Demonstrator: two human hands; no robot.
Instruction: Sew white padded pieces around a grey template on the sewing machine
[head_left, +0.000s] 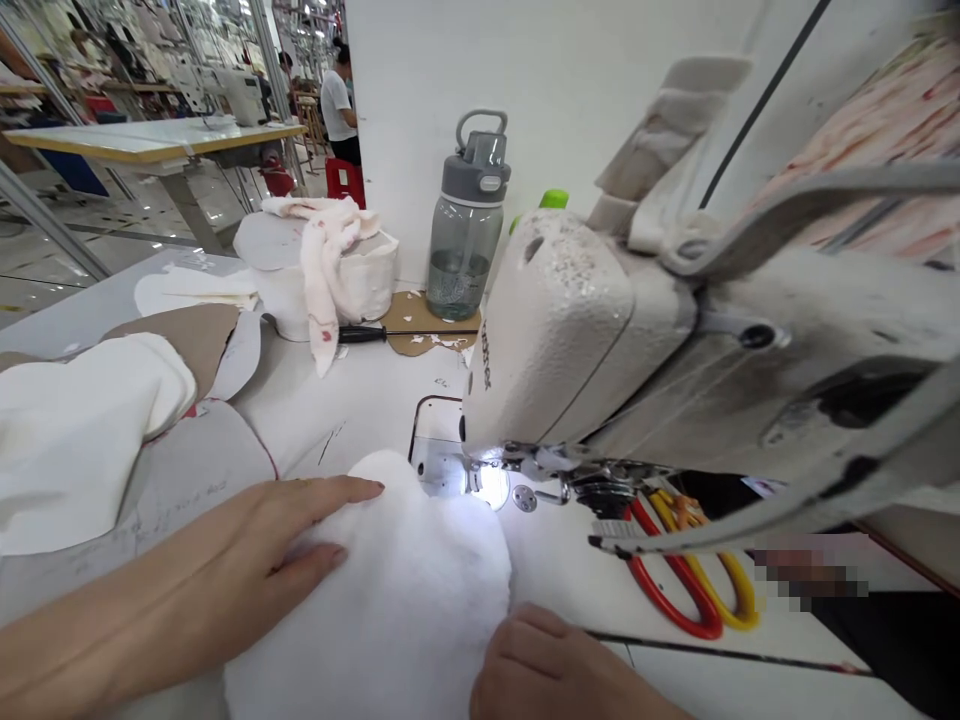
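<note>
A white fluffy fabric piece [416, 600] lies on the sewing table, its far edge close to the lit needle area of a white sewing machine [555, 330]. My left hand [247, 560] rests on the fabric's left side, index finger and thumb stretched out and apart. At the near right edge of the fabric, my right hand [551, 665] is closed with curled fingers and appears to grip that edge; its fingertips are hidden. Whether the fabric lies under the presser foot I cannot tell.
Scissors with red and yellow handles [727, 585] lie right of the needle. Behind stand a grey water bottle [465, 240] and a screwdriver [364, 334]. White cut pieces [82, 430] are stacked at left, near a fabric-draped container [375, 275]. A person [340, 105] is far back.
</note>
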